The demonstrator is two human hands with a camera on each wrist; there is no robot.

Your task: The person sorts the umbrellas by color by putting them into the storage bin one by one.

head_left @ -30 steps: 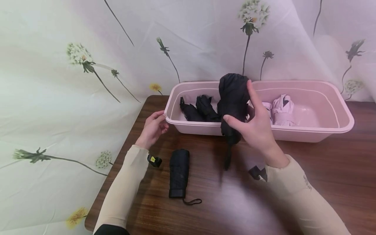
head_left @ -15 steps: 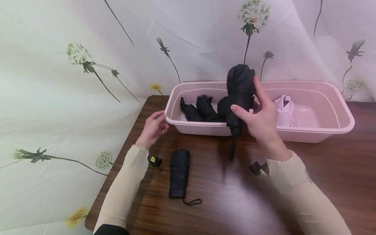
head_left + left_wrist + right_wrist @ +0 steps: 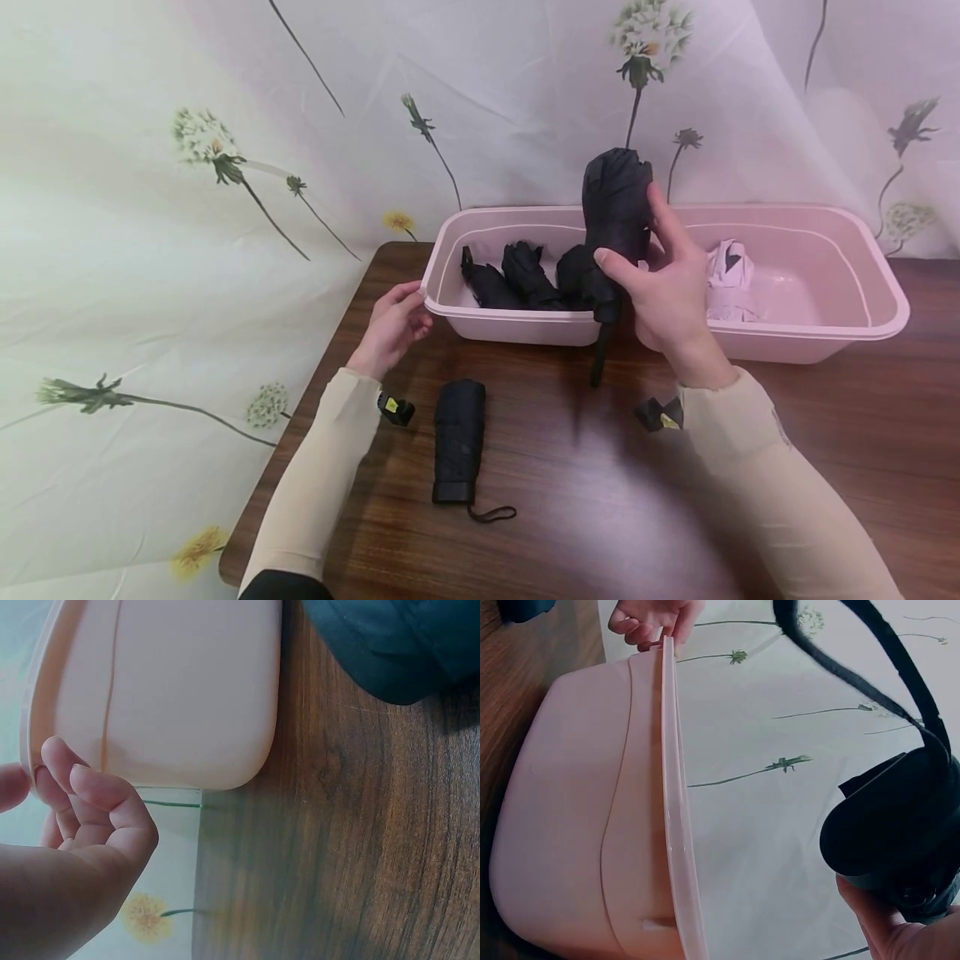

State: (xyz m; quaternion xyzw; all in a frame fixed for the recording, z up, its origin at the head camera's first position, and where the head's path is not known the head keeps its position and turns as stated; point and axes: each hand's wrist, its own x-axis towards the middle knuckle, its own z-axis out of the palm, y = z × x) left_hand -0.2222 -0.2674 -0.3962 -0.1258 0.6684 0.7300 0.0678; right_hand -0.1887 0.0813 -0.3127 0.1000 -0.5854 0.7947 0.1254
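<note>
My right hand [image 3: 671,287] grips a folded black umbrella [image 3: 618,196], held upright above the front rim of a long pink plastic tub [image 3: 802,333]. Its strap hangs down in front of the tub in the head view; the umbrella's handle end [image 3: 877,825] and strap loop show in the right wrist view. My left hand [image 3: 393,325] pinches the tub's left rim, thumb outside and fingers under the lip in the left wrist view. Inside the tub lie several black folded umbrellas [image 3: 528,275] on the left and a pale pink folded umbrella [image 3: 731,283] towards the right.
Another black folded umbrella [image 3: 459,442] with a wrist loop lies on the brown wooden table [image 3: 555,517], in front of the tub. A flower-print cloth [image 3: 315,67] hangs behind and to the left of the table.
My right hand has raised the umbrella and carried it slightly right, uncovering another black umbrella in the tub. The left hand stays on the rim.
</note>
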